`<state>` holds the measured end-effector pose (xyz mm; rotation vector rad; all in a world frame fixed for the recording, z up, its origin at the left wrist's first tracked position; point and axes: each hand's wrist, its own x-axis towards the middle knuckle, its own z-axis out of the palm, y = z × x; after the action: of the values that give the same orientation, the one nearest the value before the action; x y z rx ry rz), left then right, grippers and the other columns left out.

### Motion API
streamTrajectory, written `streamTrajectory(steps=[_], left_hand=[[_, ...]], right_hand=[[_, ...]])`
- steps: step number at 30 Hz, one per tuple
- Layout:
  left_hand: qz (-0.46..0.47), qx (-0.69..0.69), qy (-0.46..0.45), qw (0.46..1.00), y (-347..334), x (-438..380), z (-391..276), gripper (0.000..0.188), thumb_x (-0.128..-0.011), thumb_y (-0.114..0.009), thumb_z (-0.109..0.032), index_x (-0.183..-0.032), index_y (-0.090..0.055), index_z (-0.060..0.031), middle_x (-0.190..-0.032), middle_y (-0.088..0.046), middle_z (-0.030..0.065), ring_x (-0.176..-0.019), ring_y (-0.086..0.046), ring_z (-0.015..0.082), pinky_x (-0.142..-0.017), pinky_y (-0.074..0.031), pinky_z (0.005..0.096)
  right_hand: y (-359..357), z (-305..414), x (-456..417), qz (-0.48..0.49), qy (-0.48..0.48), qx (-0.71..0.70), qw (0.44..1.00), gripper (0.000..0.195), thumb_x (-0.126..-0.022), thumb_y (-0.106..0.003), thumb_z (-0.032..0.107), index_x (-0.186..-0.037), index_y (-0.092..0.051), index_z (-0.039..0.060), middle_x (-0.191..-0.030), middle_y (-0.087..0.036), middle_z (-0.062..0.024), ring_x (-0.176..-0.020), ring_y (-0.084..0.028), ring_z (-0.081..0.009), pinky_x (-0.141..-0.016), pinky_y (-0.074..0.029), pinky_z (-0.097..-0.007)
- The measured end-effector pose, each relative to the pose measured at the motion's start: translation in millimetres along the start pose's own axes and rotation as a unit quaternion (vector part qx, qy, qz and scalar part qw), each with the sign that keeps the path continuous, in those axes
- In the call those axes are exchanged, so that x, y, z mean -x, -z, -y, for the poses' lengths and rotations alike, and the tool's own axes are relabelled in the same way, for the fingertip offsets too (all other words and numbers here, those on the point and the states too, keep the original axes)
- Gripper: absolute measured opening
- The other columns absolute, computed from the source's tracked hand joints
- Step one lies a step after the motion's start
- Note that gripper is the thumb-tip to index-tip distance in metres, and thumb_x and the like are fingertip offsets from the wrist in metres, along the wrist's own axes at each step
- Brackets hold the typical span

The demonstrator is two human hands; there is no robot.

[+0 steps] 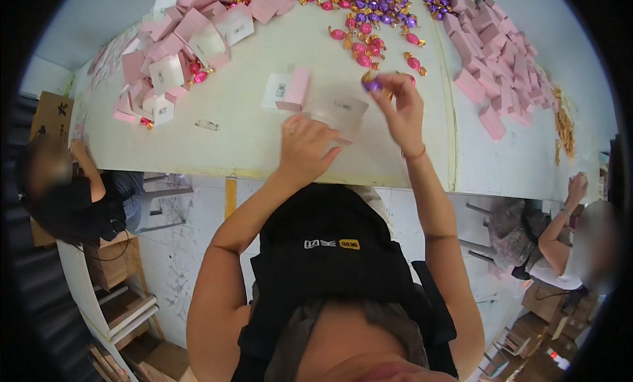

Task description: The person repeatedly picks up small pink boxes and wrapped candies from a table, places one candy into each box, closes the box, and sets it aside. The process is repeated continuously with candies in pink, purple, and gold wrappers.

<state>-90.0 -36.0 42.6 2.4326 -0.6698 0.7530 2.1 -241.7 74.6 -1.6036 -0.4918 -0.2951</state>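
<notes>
My right hand (pixel 403 107) is raised over the table, pinching a purple foil-wrapped candy (pixel 372 85) with gold twisted ends between thumb and fingers. Palm down, my left hand (pixel 309 147) lies by the lower end of a pink carton (pixel 296 88). A white printed flap (pixel 277 91) spreads to the carton's left. Partly behind my left fingers is a pale printed carton or flap (pixel 341 116), blurred; whether the fingers grip it is unclear. Loose red-wrapped candies (pixel 363 60) lie beyond my right hand.
Pink cartons, several with white flaps up, are heaped at the left (pixel 168 70); closed pink cartons (pixel 494 60) are piled at the right. Purple candies (pixel 381 6) cover the far middle. A table seam (pixel 450 135) runs right of me. People sit at the left (pixel 89 194) and right (pixel 559 238).
</notes>
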Motion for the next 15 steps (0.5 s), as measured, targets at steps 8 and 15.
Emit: streamTrajectory(steps=[8, 15], left_hand=[[0.007, 0.244, 0.144, 0.959, -5, -7, 29, 0.112, -0.065, -0.090, -0.012, -0.151, -0.019, -0.0039, -0.156, -0.027, 0.0216, -0.145, -0.028, 0.0392, -0.120, -0.027, 0.0428], [0.088, 0.217, 0.199, 0.952, -16, -37, 42, 0.110, -0.067, -0.090, -0.013, -0.152, -0.020, -0.0069, -0.150, -0.036, 0.0174, -0.139, -0.038, 0.0336, -0.113, -0.035, 0.0435]], right_hand=[[2, 12, 18, 0.060, 0.167, 0.278, 0.944, 0.032, -0.078, -0.078, 0.006, -0.108, -0.070, 0.0096, -0.118, -0.066, -0.0098, -0.108, -0.059, -0.0292, -0.088, -0.047, -0.0371], [70, -69, 2, -0.004, -0.012, 0.324, 0.946, 0.009, -0.086, -0.070, 0.003, -0.096, -0.071, 0.0027, -0.111, -0.063, -0.0144, -0.091, -0.065, -0.0269, -0.073, -0.055, -0.0343]])
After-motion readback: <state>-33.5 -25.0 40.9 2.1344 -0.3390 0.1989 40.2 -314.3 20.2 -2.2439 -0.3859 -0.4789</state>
